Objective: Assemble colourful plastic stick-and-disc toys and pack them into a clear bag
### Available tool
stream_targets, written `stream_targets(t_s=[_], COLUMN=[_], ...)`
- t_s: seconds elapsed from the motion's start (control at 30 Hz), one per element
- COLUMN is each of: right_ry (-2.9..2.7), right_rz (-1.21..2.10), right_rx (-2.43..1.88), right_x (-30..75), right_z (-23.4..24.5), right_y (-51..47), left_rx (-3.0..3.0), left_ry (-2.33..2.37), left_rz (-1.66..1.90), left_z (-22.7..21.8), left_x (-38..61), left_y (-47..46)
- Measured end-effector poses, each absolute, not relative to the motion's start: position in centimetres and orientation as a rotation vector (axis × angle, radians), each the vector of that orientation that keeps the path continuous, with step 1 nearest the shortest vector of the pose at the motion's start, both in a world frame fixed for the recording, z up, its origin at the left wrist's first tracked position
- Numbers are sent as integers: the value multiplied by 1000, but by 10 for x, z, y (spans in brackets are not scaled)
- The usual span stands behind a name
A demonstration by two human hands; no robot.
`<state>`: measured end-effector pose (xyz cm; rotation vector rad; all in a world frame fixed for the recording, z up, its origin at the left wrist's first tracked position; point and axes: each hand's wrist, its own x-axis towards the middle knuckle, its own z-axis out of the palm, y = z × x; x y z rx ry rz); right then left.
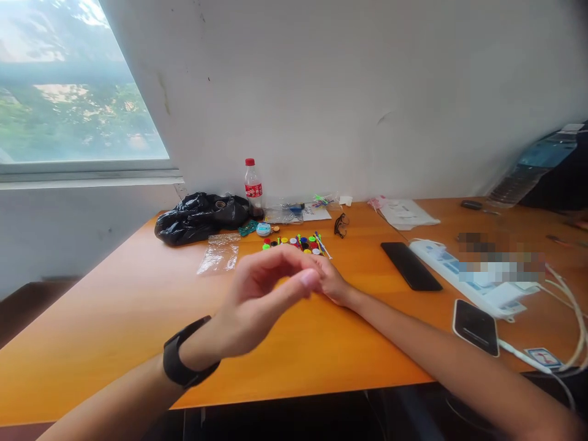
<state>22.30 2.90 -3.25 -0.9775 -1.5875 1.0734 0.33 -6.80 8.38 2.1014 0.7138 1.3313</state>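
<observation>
The small coloured pieces (298,243), round caps and thin sticks in several colours, lay in a loose cluster on the far middle of the orange table (114,306), just beyond both hands. The left hand (261,294) was raised above the tabletop with fingers curled inward (blurred by motion), and whether it enclosed anything could not be told. The right hand (333,283) lay low behind it, touching or nearly touching the left fingertips. It was mostly hidden, so its grip could not be told either. A black watch (184,361) circled the left wrist.

A clear plastic bag (220,254) lay flat to the left of the pieces, a crumpled black bag (199,215) sat beyond it, and a red-capped bottle (253,190) stood upright beside that, near the wall. Folded glasses (340,225) rested to the right of the pieces.

Farther right lay a black phone (410,265), a white power strip (441,260) and a second phone (475,326) near the front edge, with white cables (569,300) trailing off the table. The tabletop was smooth, glossy wood laminate. A scuffed white wall (344,92) rose behind it, and a window (68,92) at upper left showed greenery.
</observation>
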Motion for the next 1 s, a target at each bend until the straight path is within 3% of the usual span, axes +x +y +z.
stream_targets(t_s=[0.13, 0.37, 1.0], right_ry=[-1547, -1627, -1760], right_rz=[1332, 1349, 1453], right_rx=[-936, -949, -1014], right_x=[224, 226, 231], right_z=[-29, -30, -35], right_y=[27, 30, 35], left_rx=[2303, 2383, 2440], left_ry=[874, 1035, 959], left_rz=[1163, 848, 921], left_z=[57, -18, -25], left_x=[2, -14, -8], left_y=[-24, 3, 10])
